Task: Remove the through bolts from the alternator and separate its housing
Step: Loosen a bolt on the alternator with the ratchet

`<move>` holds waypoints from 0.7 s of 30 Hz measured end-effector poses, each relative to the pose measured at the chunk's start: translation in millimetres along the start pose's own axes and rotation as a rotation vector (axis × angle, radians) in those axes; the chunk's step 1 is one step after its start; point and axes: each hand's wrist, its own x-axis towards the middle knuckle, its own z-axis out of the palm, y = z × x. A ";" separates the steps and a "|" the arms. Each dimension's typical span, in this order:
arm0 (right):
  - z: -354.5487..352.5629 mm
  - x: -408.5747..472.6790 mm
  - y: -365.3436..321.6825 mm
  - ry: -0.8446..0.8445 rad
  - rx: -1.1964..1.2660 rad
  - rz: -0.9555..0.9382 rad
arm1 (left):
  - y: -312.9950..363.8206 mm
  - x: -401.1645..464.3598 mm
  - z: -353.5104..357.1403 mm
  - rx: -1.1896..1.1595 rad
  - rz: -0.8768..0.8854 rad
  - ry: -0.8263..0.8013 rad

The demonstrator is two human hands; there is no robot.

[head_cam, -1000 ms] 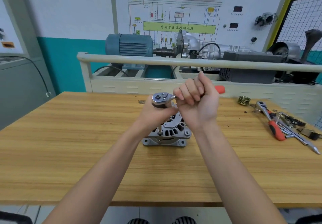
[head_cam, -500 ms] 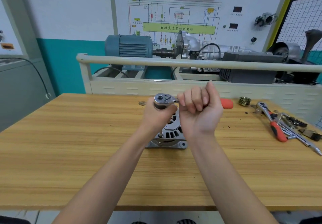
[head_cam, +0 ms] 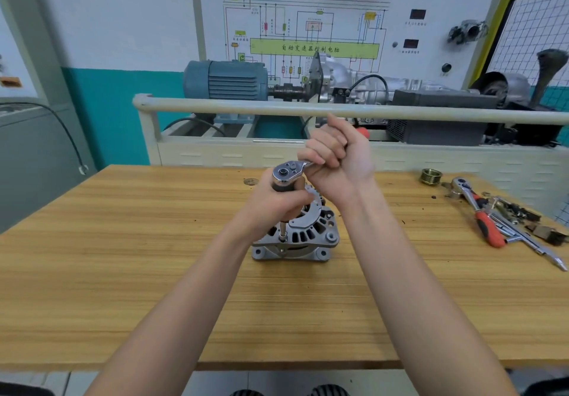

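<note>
Wooden workbench point(head_cam: 123, 272); white-over-teal wall point(head_cam: 117, 57); wiring-diagram board point(head_cam: 308, 26); blue motor point(head_cam: 226, 80).

— What sort of place is this?
— A vehicle-repair training workshop. A wiring diagram board point(head_cam: 308, 26) with Chinese lettering and small red displays is hanging on the back wall, and a blue electric motor point(head_cam: 226, 80) is sitting coupled to a gearbox point(head_cam: 345, 78) on a stand behind a pale railing point(head_cam: 308, 111).
— And nearer the camera?
— A wooden workbench point(head_cam: 123, 257) is holding an alternator point(head_cam: 303, 235), a red-handled ratchet point(head_cam: 480, 212) and loose metal tools, with a brass-coloured pulley point(head_cam: 431, 176) lying beside them. A wire mesh panel point(head_cam: 535, 32) is standing at the right.
</note>
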 end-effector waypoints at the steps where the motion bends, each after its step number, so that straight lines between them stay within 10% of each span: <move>1: -0.8 -4.1 4.3 0.022 0.018 -0.094 | -1.2 1.0 2.1 -0.015 0.009 0.066; 7: -3.9 -43.0 44.0 -0.019 -0.137 -0.584 | -8.8 2.2 16.1 -0.011 0.066 0.415; 16: -4.4 -3.8 -0.3 -0.064 0.006 0.021 | 3.8 -3.3 -5.5 0.147 0.068 -0.075; 21: -4.5 -2.8 5.8 0.021 0.081 -0.132 | -2.7 4.8 1.9 -0.012 0.009 0.034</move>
